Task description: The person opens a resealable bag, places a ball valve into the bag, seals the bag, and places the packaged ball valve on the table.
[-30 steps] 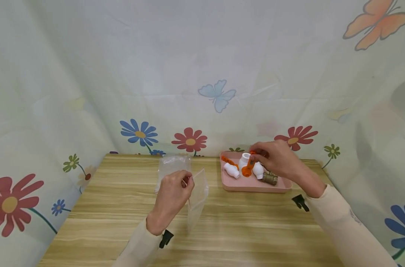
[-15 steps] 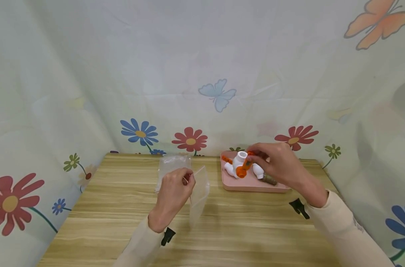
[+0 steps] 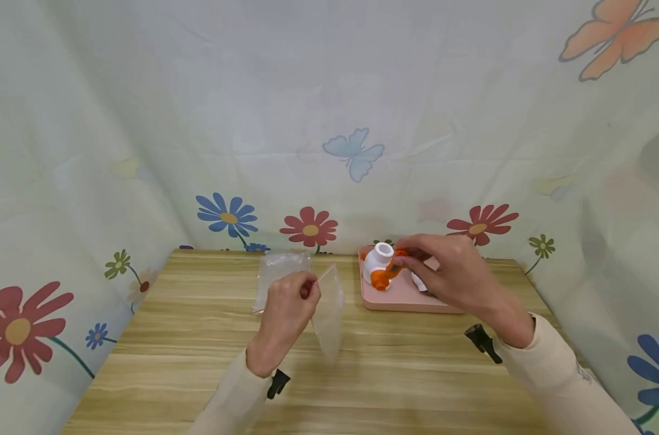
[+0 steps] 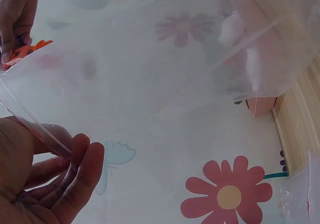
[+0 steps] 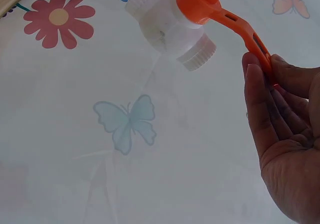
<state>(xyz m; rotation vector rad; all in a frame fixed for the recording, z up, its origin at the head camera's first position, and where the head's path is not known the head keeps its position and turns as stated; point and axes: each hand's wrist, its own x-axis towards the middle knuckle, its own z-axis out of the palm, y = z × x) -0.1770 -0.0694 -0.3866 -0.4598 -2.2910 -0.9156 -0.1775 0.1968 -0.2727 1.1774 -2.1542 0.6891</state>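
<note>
My right hand (image 3: pixel 459 272) pinches the orange lever of a white plastic ball valve (image 3: pixel 377 258) between thumb and fingers, over the left part of the pink tray. In the right wrist view the valve body (image 5: pixel 167 27) hangs tilted from its orange lever (image 5: pixel 237 23), with ribbed ends showing. A clear plastic bag (image 3: pixel 331 317) dangles from my left hand (image 3: pixel 286 314), which grips its upper corner beside the tray. Filling much of the left wrist view, the bag (image 4: pixel 135 84) spreads out from the left fingers (image 4: pixel 82 174), with the orange lever beyond it.
The pink tray (image 3: pixel 411 307) stands at the table's back right. Another white fitting (image 3: pixel 418 283) lies in it, partly hidden by the right hand. More clear bags (image 3: pixel 280 272) lie behind the left hand. A flowered curtain (image 3: pixel 253 121) encloses the wooden table (image 3: pixel 199 338).
My right hand has lifted the valve from among the tray's other fittings and carried it left. The left hand and its bag have shifted slightly right.
</note>
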